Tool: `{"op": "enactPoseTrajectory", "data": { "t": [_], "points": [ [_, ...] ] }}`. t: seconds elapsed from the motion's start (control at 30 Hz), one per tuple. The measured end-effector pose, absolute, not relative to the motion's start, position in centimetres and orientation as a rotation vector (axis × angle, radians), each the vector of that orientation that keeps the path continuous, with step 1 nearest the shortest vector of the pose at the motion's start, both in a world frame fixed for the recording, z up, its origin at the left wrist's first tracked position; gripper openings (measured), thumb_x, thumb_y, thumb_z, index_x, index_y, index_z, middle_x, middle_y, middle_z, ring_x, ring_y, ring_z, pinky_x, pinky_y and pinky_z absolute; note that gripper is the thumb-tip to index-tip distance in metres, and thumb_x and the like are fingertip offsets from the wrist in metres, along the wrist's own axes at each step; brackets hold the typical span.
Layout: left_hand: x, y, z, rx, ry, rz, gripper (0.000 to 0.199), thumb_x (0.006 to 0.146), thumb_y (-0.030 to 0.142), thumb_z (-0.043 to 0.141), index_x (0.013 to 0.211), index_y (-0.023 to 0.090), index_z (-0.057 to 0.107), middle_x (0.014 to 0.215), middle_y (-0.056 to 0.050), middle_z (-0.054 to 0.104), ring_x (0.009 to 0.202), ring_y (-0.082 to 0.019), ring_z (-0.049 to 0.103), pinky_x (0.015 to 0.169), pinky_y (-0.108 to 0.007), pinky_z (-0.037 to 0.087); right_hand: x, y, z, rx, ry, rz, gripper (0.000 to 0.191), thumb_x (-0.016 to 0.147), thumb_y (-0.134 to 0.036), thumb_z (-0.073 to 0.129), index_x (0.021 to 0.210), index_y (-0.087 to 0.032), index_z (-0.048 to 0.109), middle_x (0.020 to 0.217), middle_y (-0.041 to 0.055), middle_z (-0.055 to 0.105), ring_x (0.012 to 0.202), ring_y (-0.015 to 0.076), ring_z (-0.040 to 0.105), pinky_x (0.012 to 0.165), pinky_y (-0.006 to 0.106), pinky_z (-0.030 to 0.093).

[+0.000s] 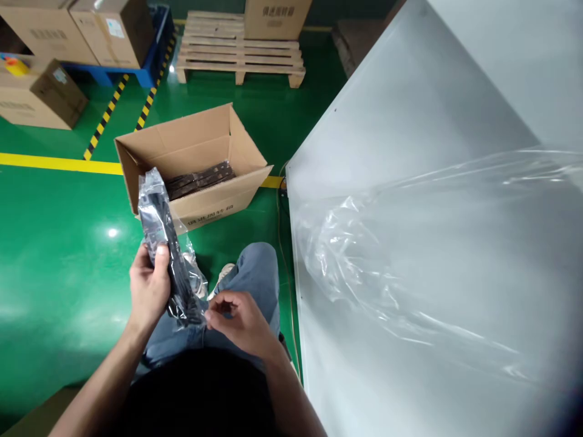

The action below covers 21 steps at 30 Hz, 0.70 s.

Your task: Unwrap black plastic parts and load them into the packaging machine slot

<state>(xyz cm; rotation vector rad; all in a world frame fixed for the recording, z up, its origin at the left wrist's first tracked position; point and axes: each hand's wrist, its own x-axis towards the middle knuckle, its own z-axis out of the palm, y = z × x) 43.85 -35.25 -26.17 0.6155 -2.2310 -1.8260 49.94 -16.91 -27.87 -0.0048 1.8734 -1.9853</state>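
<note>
At lower left of the frame, the left hand (148, 285) grips a black part in a clear bag (169, 249) while the right hand (239, 318) pinches the bag's lower end, wrapping not yet removed, with more parts remaining in the open carton (194, 164) above.

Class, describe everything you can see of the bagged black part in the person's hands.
The bagged black part is long, narrow and dark, sealed in crinkled clear plastic. It stands nearly upright, tilted left, above the person's lap. The left hand grips its middle; the right hand pinches the bag's lower end.
</note>
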Motion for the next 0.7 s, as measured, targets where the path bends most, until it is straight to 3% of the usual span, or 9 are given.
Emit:
{"op": "enactPoseTrajectory", "data": {
  "t": [0.2, 0.37, 0.53, 0.7],
  "points": [
    [43.5, -35.0, -26.1, 0.890, -2.119, -2.189, 0.067, 0.073, 0.082, 0.074, 0.088, 0.017, 0.068, 0.067, 0.002, 0.064, 0.055, -0.012, 0.054, 0.054, -0.025, 0.043, 49.0, -16.3, -28.3, -0.086, 1.621, -2.019, 0.038, 0.085, -0.051, 0.080, 0.065, -0.022, 0.066, 0.059, -0.0012, 0.069, 0.054, 0.0127, 0.058, 0.056, 0.025, 0.045],
    [43.5, -35.2, -25.8, 0.688, -2.194, -1.898, 0.055, 0.083, 0.073, 0.072, 0.090, 0.018, 0.067, 0.077, 0.001, 0.067, 0.064, -0.012, 0.055, 0.060, -0.024, 0.044, 49.7, -17.6, -28.5, 0.120, 1.618, -2.164, 0.033, 0.084, -0.051, 0.082, 0.087, -0.021, 0.069, 0.076, -0.0017, 0.071, 0.069, 0.0139, 0.068, 0.067, 0.025, 0.052],
    [43.6, -35.3, -25.4, 0.519, -2.264, -1.601, 0.043, 0.089, 0.060, 0.071, 0.080, 0.020, 0.060, 0.070, 0.003, 0.061, 0.065, -0.012, 0.052, 0.062, -0.024, 0.043, 50.5, -18.6, -28.9, 0.239, 1.610, -2.114, 0.035, 0.082, -0.051, 0.084, 0.086, -0.019, 0.070, 0.074, -0.0024, 0.070, 0.066, 0.0134, 0.068, 0.067, 0.025, 0.052],
    [43.6, -35.7, -25.5, 0.680, -2.185, -1.863, 0.057, 0.080, 0.075, 0.073, 0.082, 0.019, 0.065, 0.068, 0.003, 0.064, 0.059, -0.011, 0.053, 0.054, -0.022, 0.043, 50.8, -17.9, -29.7, 0.226, 1.538, -2.170, 0.035, 0.084, -0.054, 0.083, 0.087, -0.021, 0.075, 0.066, -0.0028, 0.070, 0.062, 0.0142, 0.068, 0.070, 0.028, 0.054]
  ]
}}
